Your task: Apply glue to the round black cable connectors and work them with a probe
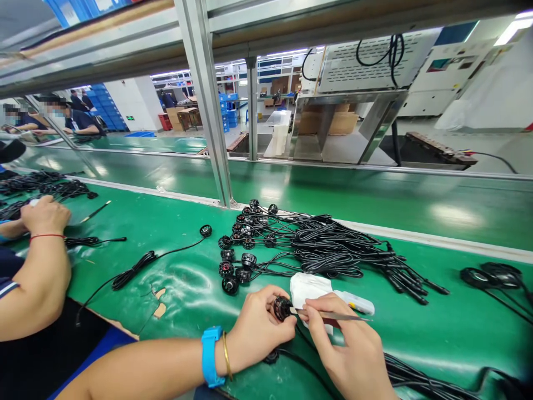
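Near the front of the green table, my left hand (260,322) grips a small round black part (282,308) between thumb and fingers. A thin flat tool (328,315) is pinched in my right hand (347,347), its pale tip touching the side of the black part. Just behind my hands lie a crumpled white cloth (310,287) and a white tube-like item (357,302). Another round black part (271,356) shows partly below my left hand, with black cable near it.
Bundled black cables (328,244) with round ends lie behind my hands. A single cabled part (133,270) is to the left, more cables (495,276) to the right. A metal post (210,111) rises behind. A co-worker's arm (45,266) reaches in at left.
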`<state>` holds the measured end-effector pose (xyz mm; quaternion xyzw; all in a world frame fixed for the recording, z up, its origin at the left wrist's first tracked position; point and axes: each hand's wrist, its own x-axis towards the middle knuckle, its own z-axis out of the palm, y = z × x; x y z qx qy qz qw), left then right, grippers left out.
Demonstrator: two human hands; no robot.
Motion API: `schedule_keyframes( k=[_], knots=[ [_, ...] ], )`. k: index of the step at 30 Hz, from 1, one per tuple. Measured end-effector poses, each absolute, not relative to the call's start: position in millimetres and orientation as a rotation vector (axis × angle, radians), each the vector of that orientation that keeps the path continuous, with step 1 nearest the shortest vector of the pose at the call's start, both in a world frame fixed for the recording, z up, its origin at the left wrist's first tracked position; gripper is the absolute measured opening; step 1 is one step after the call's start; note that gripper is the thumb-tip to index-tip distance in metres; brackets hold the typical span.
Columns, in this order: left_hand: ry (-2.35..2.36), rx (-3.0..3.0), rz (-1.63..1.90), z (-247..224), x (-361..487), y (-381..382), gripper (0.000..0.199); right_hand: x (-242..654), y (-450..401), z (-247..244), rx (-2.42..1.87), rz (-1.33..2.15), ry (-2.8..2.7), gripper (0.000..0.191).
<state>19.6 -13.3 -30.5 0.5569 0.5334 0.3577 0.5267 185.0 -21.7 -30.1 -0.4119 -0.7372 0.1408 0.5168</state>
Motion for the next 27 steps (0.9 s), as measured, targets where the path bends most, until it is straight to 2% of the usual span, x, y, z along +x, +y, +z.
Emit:
schedule_keyframes(
  k=[10,17,22,27],
  knots=[
    [1.300,1.308,0.924,-36,20,-14,0.025,177,-30,-37,-1.005,0.367,-1.679,0.008],
    [1.314,1.336,0.922,-36,20,-17,0.026,179,-25,-41,-1.139,0.722,-1.500,0.009],
    [1.259,1.288,0.954,-33,20,-15,0.026,178,-26,-25,-0.959,0.429,-1.668,0.010],
    [1.240,1.259,0.941,-32,20,-14,0.029,193,-26,-13,-1.064,0.333,-1.634,0.008]
  ],
)
